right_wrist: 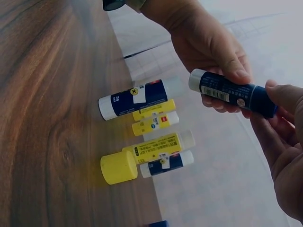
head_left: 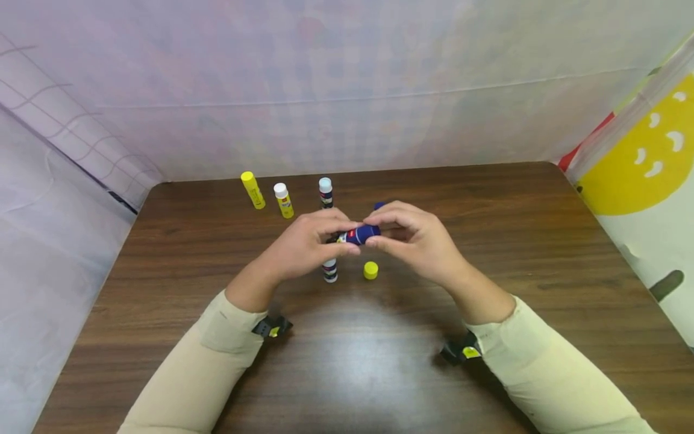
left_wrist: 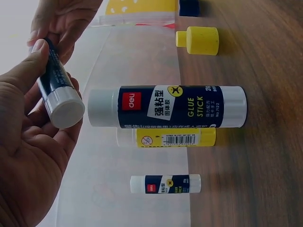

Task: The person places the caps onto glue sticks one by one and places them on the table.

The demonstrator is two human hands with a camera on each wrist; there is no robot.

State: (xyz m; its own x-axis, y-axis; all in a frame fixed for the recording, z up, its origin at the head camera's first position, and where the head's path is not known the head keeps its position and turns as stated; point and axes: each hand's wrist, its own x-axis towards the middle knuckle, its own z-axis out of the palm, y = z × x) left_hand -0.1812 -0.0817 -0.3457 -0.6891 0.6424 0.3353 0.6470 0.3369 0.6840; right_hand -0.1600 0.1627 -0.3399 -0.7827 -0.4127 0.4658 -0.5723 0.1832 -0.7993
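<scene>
A navy glue stick (head_left: 360,234) with a dark blue cap lies tilted between both hands, above the table. My left hand (head_left: 310,244) grips its body, and its white base (left_wrist: 67,112) points toward the left wrist camera. At the other end, the fingers of my right hand (head_left: 420,241) pinch the blue cap (right_wrist: 264,100). Beneath the hands, a yellow cap (head_left: 371,270) rests on the tabletop. Another navy glue stick (left_wrist: 168,107) with a white cap stands upright below my left hand, partly hidden from the head view.
Toward the back left stand a yellow glue stick (head_left: 253,191), a white-capped yellow one (head_left: 284,204) and a white-capped navy one (head_left: 326,196). A dark blue piece (head_left: 379,205) is mostly hidden behind my right hand. The wooden table (head_left: 542,259) meets a fabric backdrop (head_left: 347,132) behind.
</scene>
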